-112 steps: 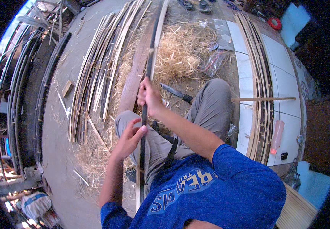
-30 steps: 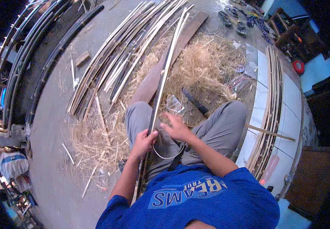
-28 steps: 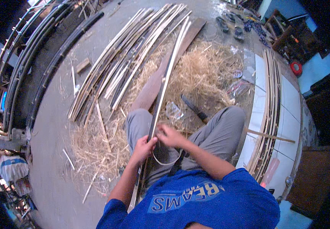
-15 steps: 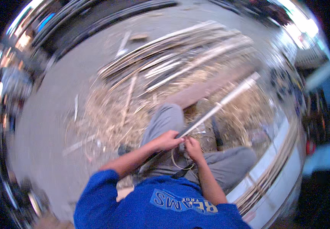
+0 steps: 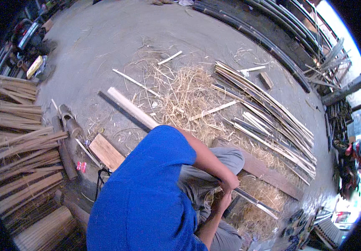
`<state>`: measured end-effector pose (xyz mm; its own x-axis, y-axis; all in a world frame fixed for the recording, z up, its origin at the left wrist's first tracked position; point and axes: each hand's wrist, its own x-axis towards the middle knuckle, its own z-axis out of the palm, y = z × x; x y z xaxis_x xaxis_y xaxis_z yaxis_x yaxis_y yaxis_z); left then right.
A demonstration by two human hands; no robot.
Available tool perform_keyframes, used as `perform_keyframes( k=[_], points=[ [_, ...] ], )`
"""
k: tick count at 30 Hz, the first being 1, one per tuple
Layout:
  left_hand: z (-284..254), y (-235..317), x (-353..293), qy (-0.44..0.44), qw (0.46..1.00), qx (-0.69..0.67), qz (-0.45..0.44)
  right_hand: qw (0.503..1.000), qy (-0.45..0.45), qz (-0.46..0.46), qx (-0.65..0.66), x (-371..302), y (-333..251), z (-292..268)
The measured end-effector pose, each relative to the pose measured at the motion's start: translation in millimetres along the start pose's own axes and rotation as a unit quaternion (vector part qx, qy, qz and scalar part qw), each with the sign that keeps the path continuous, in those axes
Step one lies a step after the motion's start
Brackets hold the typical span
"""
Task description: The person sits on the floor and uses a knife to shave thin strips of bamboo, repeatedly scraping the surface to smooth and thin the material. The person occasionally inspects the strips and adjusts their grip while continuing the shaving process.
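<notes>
Bamboo strip (image 5: 255,203), dark with a pale side, is sticking out of the person's hands toward the near right, above loose shavings (image 5: 260,215). The left hand (image 5: 229,184) is gripping the strip, its forearm crossing over a grey trouser knee (image 5: 232,159). The right hand (image 5: 221,201) is sitting just on the near side of the left, touching or almost touching it; its fingers are hiding from view, so whether it is gripping anything I cannot tell.

Farther left, a pale-and-dark length (image 5: 132,108) is emerging from behind the blue shirt (image 5: 143,188); the body is covering any join with the strip. Beyond the knee, a reddish-brown board (image 5: 270,172) is lying aslant toward the right, and past it a spread of split strips (image 5: 268,119) is resting on the grey floor (image 5: 105,42). A heap of curly shavings (image 5: 184,92) is covering the middle. Dark poles (image 5: 251,31) are lining the far right, while bundled slats (image 5: 19,125) are piling up at the left, with a light wooden block (image 5: 106,151) lying nearer the shirt.
</notes>
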<state>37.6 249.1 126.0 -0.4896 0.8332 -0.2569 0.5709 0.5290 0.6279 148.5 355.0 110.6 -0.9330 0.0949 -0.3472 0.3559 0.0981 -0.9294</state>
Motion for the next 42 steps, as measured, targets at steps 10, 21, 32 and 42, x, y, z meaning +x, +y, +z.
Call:
perform_keyframes(
  k=[10, 21, 32, 42],
  points=[
    [-16.2, 24.6, 55.0, 0.238, 0.965, 0.088, -0.065, 0.904, 0.069, 0.116, 0.405, 45.8, 4.2, -62.6],
    [0.2, 38.0, -56.1, 0.088, 0.979, -0.172, -0.070, 0.930, 0.270, -0.054, 0.244, 44.6, -28.2, 5.9],
    [-54.7, 28.7, -122.1, 0.018, 0.933, -0.339, -0.118, 0.921, 0.139, -0.129, 0.340, 29.2, -86.1, 55.3],
    [-33.8, 11.4, -109.6, 0.187, 0.978, -0.023, -0.086, 0.910, 0.109, -0.080, 0.392, 18.3, -75.7, 41.9]
  ],
)
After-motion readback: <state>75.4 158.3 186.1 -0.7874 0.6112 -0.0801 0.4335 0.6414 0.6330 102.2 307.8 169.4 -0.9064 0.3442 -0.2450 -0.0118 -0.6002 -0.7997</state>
